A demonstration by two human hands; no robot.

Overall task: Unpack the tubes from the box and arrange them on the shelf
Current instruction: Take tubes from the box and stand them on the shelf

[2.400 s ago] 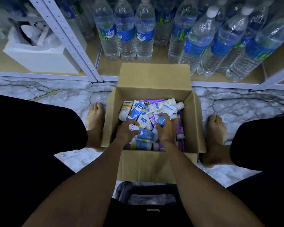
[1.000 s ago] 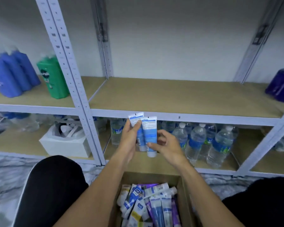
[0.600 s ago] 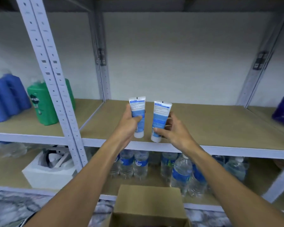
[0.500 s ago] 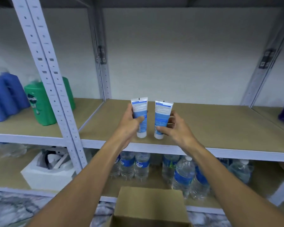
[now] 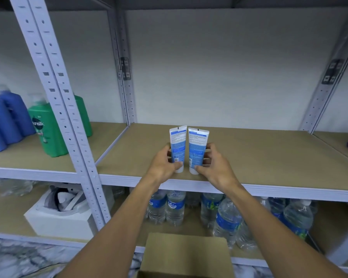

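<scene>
Two tubes are up on the shelf (image 5: 269,157), one in each hand. The left grip (image 5: 165,163) curls thumb and fingers round the lower half of the left tube (image 5: 177,145), and the right grip (image 5: 215,167) does the same on the right tube (image 5: 197,147). Both are closed on their tubes, neither wide. The tubes are cap down and crimp up, just beside each other with a thin gap, at the near edge of the board, left of its middle. Whether the caps have fully met the board I cannot tell.

Why hold them low? My read is that a tube on its cap is tippy, so fingers near the base steady it and square up the pair. Standing them at the near edge looks like the start of a front row.

The shelf board is plain tan, edged in pale metal and carried on perforated uprights (image 5: 54,93) against a bare white wall (image 5: 219,67). In the bay to the left are a green bottle (image 5: 46,129) and blue bottles (image 5: 6,121). On the shelf below, water bottles (image 5: 175,207) crowd together, with a white foam tray (image 5: 58,217) to their left. Nearest us, the box (image 5: 186,255) shows only a cardboard flap above a marbled floor (image 5: 18,255).
</scene>
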